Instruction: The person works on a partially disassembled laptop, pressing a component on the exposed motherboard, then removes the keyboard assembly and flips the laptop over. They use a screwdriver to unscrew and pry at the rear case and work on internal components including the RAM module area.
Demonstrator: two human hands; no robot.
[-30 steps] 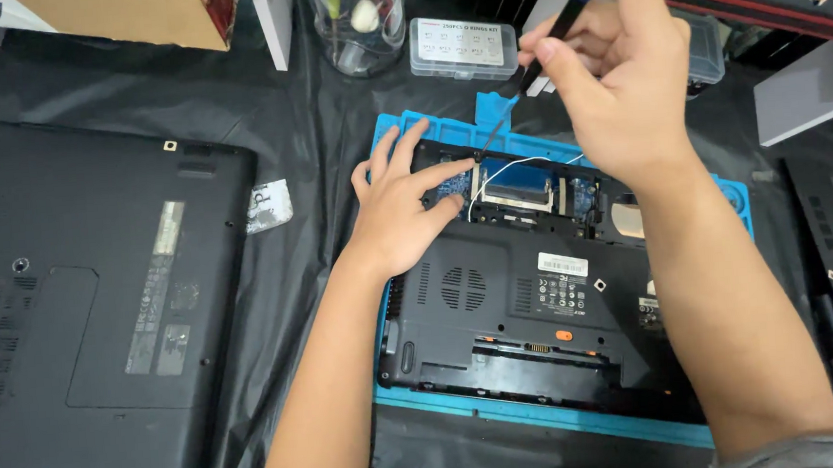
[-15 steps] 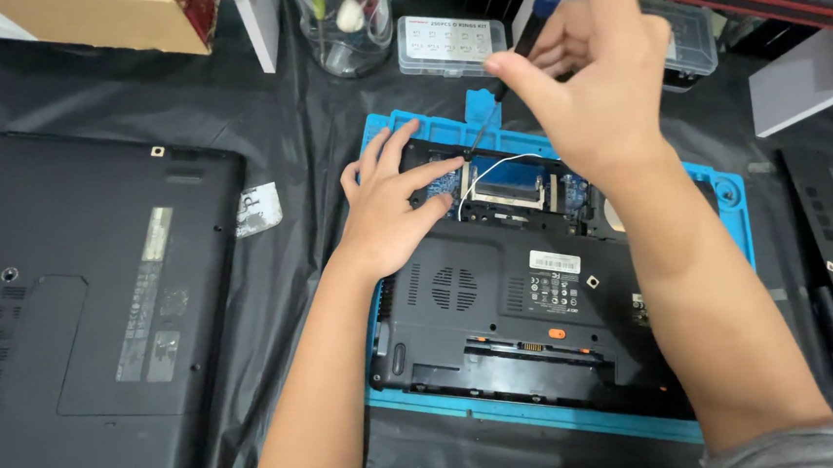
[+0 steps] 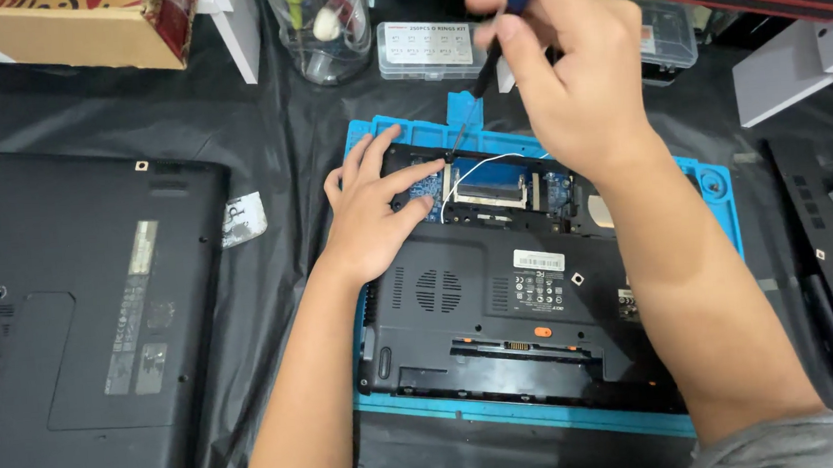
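— What is the right hand (image 3: 582,86) doing?

— It is closed around a screwdriver (image 3: 483,73) with a dark shaft and a blue top. The fingers pinch the handle from above, and the tip comes down at a slant to the back edge of the opened laptop (image 3: 521,324), right at the rim of its uncovered bay.

— And the left hand (image 3: 376,207)?

— It lies flat with the fingers spread, holding nothing. It rests on the laptop's upper left corner, and the fingertips reach to the edge of the open bay, just beside the screwdriver's tip.

— Where is the laptop itself?

— It lies bottom-up on a blue mat (image 3: 546,415), in the middle of a table covered with black sheeting (image 3: 273,136). Inside the open bay you can see a blue circuit board (image 3: 555,187) and a thin white wire (image 3: 490,163) looping over it.

— What else lies around?

— To the left, a second black laptop (image 3: 71,327) lies bottom-up, well apart from the mat. Between the two is a small crumpled clear bag (image 3: 242,219). At the back stand a clear jar (image 3: 319,26) with small tools in it, a clear plastic parts box (image 3: 423,50) beside it, and a cardboard box (image 3: 70,29) in the far left corner.

— Anything on the right?

— A dark cover panel (image 3: 830,273) lies along the right edge.
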